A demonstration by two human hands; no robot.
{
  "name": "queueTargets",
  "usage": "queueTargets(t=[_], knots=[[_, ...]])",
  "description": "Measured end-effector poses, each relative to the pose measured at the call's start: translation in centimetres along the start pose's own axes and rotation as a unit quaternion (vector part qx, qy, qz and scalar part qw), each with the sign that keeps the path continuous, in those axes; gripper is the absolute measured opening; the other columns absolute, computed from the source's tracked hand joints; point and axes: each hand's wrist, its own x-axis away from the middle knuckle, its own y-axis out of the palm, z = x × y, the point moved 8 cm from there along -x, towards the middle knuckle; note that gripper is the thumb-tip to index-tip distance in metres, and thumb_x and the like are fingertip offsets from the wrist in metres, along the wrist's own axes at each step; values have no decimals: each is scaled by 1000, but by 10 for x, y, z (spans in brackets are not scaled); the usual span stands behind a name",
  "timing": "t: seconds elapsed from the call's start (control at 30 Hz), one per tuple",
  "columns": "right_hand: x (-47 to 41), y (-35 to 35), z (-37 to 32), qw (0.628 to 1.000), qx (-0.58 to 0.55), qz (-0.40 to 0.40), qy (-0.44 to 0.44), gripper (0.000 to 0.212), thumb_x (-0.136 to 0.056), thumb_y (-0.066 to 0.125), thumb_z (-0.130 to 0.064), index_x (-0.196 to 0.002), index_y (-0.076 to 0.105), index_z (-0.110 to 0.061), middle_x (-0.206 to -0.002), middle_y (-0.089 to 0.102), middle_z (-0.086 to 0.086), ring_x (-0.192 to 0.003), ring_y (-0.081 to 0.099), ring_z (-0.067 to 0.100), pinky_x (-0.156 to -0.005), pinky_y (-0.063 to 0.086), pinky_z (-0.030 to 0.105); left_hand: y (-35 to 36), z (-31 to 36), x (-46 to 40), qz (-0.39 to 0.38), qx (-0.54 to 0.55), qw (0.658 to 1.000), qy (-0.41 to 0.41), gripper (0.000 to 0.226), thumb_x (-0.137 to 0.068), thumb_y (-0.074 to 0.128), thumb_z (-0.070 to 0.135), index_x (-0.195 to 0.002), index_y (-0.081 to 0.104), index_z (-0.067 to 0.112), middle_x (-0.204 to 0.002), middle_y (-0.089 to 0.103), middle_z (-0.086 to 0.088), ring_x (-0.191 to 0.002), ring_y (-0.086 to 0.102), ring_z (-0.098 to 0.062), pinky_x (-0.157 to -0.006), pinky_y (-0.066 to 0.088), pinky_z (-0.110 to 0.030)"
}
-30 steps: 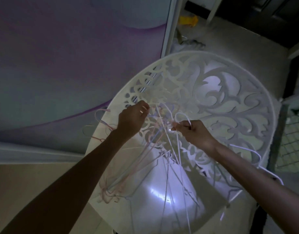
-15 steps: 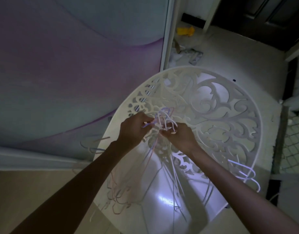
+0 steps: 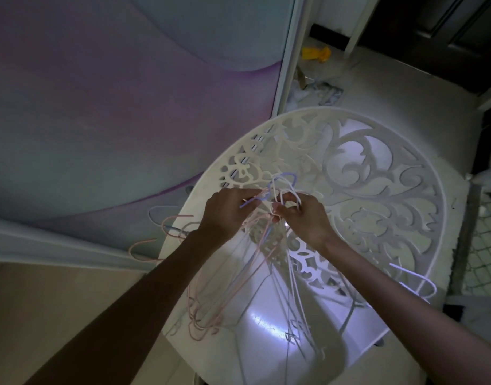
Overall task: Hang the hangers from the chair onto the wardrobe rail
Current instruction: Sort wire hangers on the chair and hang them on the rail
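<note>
A white chair [image 3: 377, 207] with an ornate cut-out back stands below me. Over its seat a bundle of thin wire hangers [image 3: 255, 273], pink, white and pale blue, hangs from my hands. My left hand [image 3: 227, 212] grips the bundle near the hooks. My right hand [image 3: 302, 215] pinches the hooks [image 3: 283, 184] right beside it, the two hands touching. More pink hangers [image 3: 166, 232] stick out over the chair's left edge. A pale blue hanger [image 3: 413, 282] lies on the chair's right side. No wardrobe rail is in view.
A purple and grey sliding wardrobe door [image 3: 127, 107] fills the left. Its white frame [image 3: 286, 59] runs up beside the chair. A yellow object [image 3: 315, 52] and scraps [image 3: 322, 93] lie on the floor behind. A wire mesh [image 3: 485, 245] stands at the right edge.
My right hand has moved left to join my left hand, and the hanger hooks are now gathered between both. The view has tilted so the chair sits lower.
</note>
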Motion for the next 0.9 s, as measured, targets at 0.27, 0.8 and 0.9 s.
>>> queueTargets(t=[0.27, 0.8, 0.9], knots=[[-16, -2, -22, 983, 97, -156, 19, 16, -80, 64, -15, -78, 75, -5, -72, 71, 10, -57, 56, 5, -58, 42, 19, 0, 12, 3, 31, -78, 996, 17, 31, -96, 45, 40, -122, 61, 35, -112, 70, 4, -102, 64, -18, -76, 44, -25], [-47, 29, -52, 763, 481, -422, 83, 8, -90, 58, -9, -83, 61, -6, -34, 56, -7, -31, 47, 3, -36, 35, 13, 44, -5, 7, 38, 86, 987, -127, 30, -84, 64, 43, -105, 73, 24, -103, 72, -3, -102, 66, -22, -84, 50, -30], [-32, 27, -34, 721, 486, -472, 147, 12, -89, 63, -19, -77, 60, -15, -46, 64, -9, -44, 41, 5, -41, 32, 15, 29, -26, 12, 74, 129, 973, -177, 27, -77, 73, 36, -96, 76, 17, -96, 75, -9, -94, 69, -23, -76, 51, -26]])
